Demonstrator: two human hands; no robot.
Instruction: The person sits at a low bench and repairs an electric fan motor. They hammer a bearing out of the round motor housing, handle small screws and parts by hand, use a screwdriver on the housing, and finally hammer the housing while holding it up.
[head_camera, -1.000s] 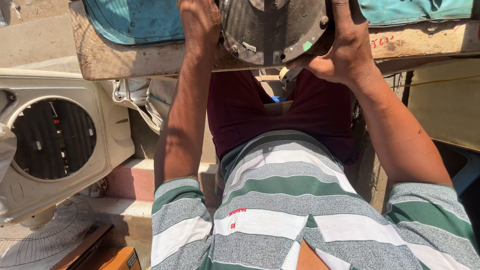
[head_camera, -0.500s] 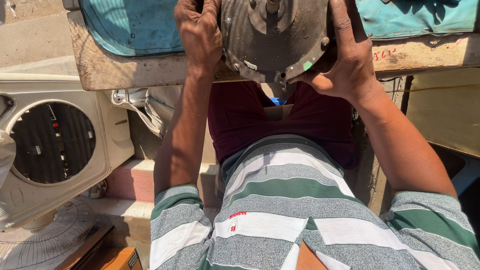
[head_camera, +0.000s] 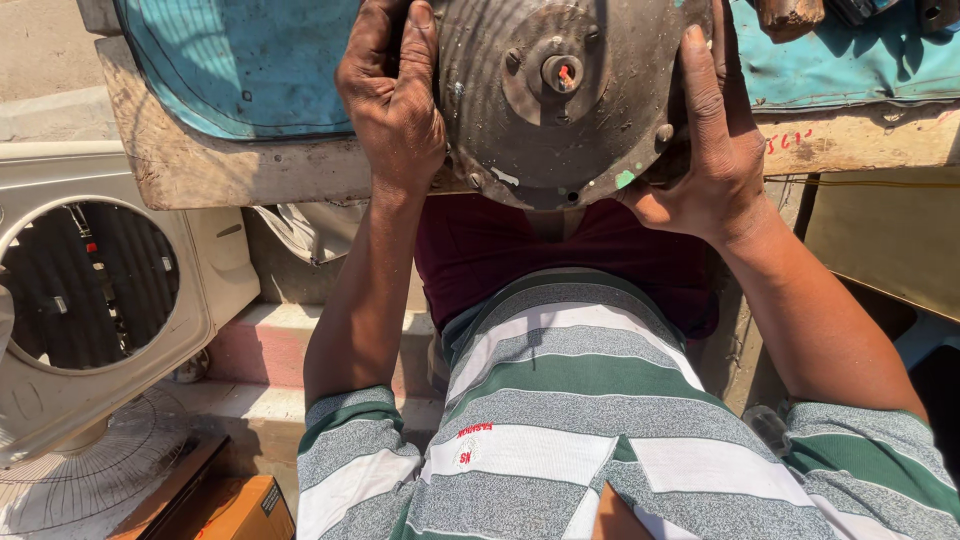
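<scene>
Both hands, left hand (head_camera: 392, 95) and right hand (head_camera: 712, 130), clamped the round metal motor housing (head_camera: 555, 100) between them at the desk's (head_camera: 210, 165) near edge.

One box, one small mark on the shirt

An orange-brown cardboard box (head_camera: 232, 508) sits bottom left on the floor, one corner up, while a tiny red label (head_camera: 472, 441) shows on a white stripe of the striped shirt (head_camera: 560, 420).
</scene>
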